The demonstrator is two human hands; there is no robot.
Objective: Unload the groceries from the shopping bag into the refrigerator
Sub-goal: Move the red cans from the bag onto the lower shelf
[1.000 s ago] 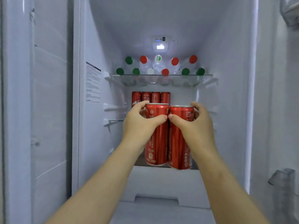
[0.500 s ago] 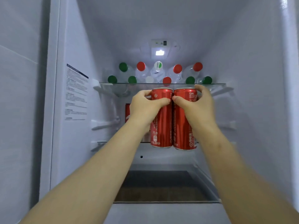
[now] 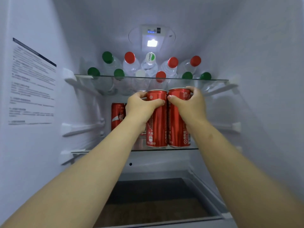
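Inside the open refrigerator, my left hand (image 3: 142,106) grips the top of a tall red soda can (image 3: 157,127). My right hand (image 3: 189,104) grips a second red can (image 3: 176,129) right beside it. Both cans stand upright and touch each other, their bases at the front edge of the middle glass shelf (image 3: 194,148). Behind my left hand another red can (image 3: 117,116) stands on the same shelf; more cans there are hidden by my hands. The shopping bag is out of view.
The upper glass shelf (image 3: 213,79) holds several clear water bottles lying with red, green and white caps (image 3: 130,57) facing out. A lamp (image 3: 152,43) glows on the back wall. An open drawer (image 3: 156,199) sits below. A label sticker (image 3: 31,86) covers the left wall.
Both hands have carried the two cans deeper into the refrigerator and lowered them onto the middle shelf. The view has moved closer in.
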